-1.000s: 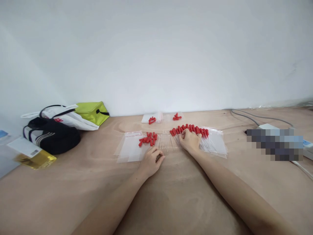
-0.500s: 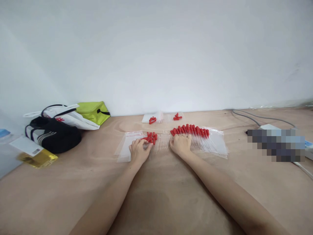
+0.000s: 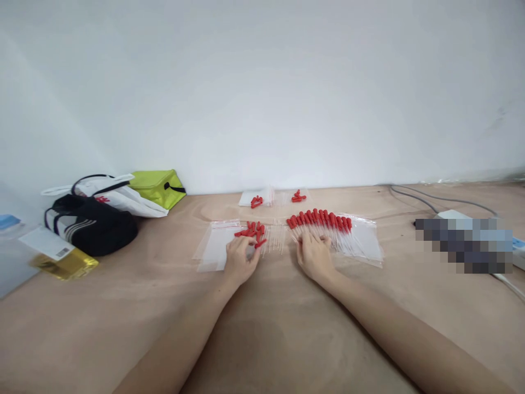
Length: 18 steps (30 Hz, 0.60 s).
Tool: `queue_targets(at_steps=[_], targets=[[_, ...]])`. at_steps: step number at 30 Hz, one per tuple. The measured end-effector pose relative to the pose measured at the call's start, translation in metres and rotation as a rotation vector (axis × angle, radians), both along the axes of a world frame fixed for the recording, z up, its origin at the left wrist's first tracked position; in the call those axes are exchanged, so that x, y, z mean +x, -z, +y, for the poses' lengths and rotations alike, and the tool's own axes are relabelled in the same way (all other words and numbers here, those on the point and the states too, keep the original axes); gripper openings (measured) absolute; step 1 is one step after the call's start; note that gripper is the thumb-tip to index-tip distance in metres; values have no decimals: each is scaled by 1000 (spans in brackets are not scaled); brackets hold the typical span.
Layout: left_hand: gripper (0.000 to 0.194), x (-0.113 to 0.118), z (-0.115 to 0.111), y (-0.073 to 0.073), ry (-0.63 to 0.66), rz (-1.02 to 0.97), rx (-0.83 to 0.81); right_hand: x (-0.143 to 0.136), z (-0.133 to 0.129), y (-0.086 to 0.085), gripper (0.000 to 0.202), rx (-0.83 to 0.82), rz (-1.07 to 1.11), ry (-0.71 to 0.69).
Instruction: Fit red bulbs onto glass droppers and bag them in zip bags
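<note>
My left hand (image 3: 241, 260) pinches a red rubber bulb (image 3: 260, 243) between thumb and fingertips. Just beyond it several loose red bulbs (image 3: 251, 227) lie on clear zip bags (image 3: 217, 241). Between my hands, thin clear tubes (image 3: 274, 238) are laid side by side on the table. My right hand (image 3: 315, 257) has its fingers closed, with what looks like the end of a thin clear tube at the fingertips; the rest is hidden. Beyond that hand runs a fanned row of red-bulbed droppers (image 3: 318, 218), partly over more zip bags (image 3: 365, 235).
Near the wall lie two smaller groups of red bulbs (image 3: 256, 202) with bags and tubes. At left are a black bag (image 3: 96, 230), a white bag (image 3: 139, 203), a lime-green bag (image 3: 153, 183) and a gold packet (image 3: 71, 265). Grey cables (image 3: 447, 191) lead to a blurred object at right.
My left hand has come away from the bulb pile, slightly right and nearer, with a red bulb in its fingers. My right hand has shifted right and nearer, off the loose tubes.
</note>
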<state>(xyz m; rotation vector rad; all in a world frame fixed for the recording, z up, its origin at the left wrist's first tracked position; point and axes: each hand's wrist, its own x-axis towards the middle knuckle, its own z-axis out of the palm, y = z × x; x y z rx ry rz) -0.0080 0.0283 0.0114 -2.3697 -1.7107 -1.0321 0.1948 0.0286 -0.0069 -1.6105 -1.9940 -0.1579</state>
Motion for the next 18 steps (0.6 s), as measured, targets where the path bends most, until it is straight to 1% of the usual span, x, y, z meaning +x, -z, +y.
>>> queue_targets(at_steps=[2, 4, 5, 7, 10, 12, 14, 18], targets=[[4, 4, -9, 0, 162, 48, -59, 17, -9, 7, 23, 30, 97, -133], [6, 7, -17, 0, 253, 93, -110, 34, -16, 13, 21, 39, 158, -251], [7, 9, -20, 1, 276, 104, -128, 41, -19, 15, 20, 47, 172, -283], [11, 11, -22, 2, 292, 110, -143, 49, -23, 17, 23, 71, 167, -303], [23, 13, -20, 6, 302, 101, -127, 50, -26, 17, 30, 93, 140, -317], [20, 15, -16, 8, 319, 87, -108, 45, -26, 15, 30, 78, 138, -353], [12, 17, -14, 9, 329, 65, -98, 40, -27, 12, 26, 46, 142, -394], [7, 22, -16, 6, 351, 27, -143, 33, -32, 4, 20, 6, 141, -449]])
